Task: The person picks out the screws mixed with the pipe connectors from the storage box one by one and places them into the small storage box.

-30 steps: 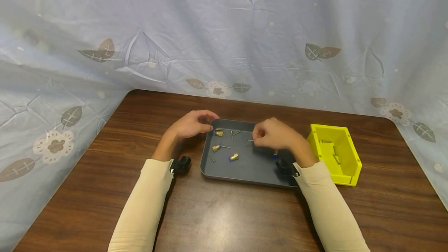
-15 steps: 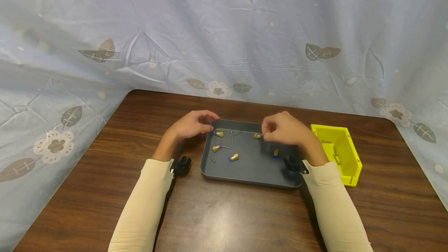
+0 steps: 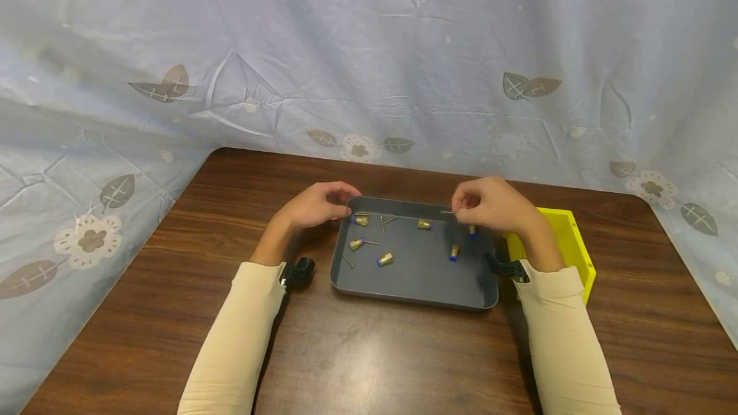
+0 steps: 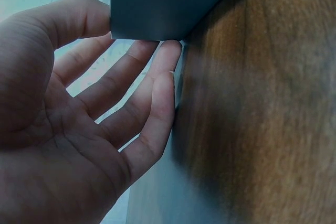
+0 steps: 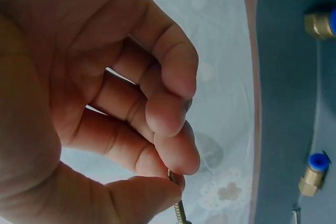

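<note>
Between thumb and fingertips, my right hand (image 3: 490,203) pinches a thin brass-coloured screw (image 5: 180,211), its thread visible in the right wrist view. It is raised over the far right part of a grey tray (image 3: 415,280). My left hand (image 3: 317,203) holds the tray's far left corner, thumb and bent fingers touching its outer walls. Inside the tray lie several brass fittings with blue ends, among them one fitting (image 3: 385,259) near the middle and another fitting (image 3: 454,253) at the right. Several loose screws, including one screw (image 3: 348,261), lie in its left half.
A yellow bin (image 3: 567,235) stands to the right of the tray, partly hidden by my right forearm. The brown wooden table (image 3: 357,364) extends around both. A patterned pale cloth (image 3: 369,69) hangs behind the table.
My right hand has moved right and slightly away across the tray with the screw, uncovering fittings. It now hides part of the yellow bin. My left hand stays at the corner.
</note>
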Demonstrator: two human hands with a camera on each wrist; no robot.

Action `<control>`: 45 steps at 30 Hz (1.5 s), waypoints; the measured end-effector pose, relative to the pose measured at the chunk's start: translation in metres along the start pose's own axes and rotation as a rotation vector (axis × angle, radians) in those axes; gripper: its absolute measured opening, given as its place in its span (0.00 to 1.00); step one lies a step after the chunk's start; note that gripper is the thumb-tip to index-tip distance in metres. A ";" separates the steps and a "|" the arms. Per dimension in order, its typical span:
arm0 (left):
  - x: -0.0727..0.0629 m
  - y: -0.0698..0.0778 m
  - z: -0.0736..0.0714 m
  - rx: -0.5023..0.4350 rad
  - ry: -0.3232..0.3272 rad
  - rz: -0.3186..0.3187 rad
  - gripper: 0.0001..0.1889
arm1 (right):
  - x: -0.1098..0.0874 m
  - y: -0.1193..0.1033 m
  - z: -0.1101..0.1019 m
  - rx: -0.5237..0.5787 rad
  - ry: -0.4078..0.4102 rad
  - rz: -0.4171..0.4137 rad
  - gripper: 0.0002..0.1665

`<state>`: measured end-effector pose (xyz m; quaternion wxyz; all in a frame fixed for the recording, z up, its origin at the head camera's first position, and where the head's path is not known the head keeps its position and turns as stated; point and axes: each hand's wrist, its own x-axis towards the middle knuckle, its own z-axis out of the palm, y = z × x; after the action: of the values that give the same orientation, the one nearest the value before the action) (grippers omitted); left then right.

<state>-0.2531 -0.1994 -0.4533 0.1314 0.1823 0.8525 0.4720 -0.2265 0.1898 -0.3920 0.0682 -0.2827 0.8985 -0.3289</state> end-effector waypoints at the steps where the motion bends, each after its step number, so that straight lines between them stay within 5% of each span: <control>1: 0.000 0.000 0.000 -0.002 0.000 -0.001 0.22 | -0.002 0.000 -0.002 0.007 0.003 -0.001 0.05; 45: 0.001 -0.001 -0.001 0.034 -0.003 0.013 0.21 | -0.079 0.057 -0.068 0.010 0.111 0.286 0.08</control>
<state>-0.2543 -0.2000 -0.4536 0.1265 0.1905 0.8590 0.4580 -0.2083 0.3066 -0.3799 0.0657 -0.1330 0.9303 -0.3354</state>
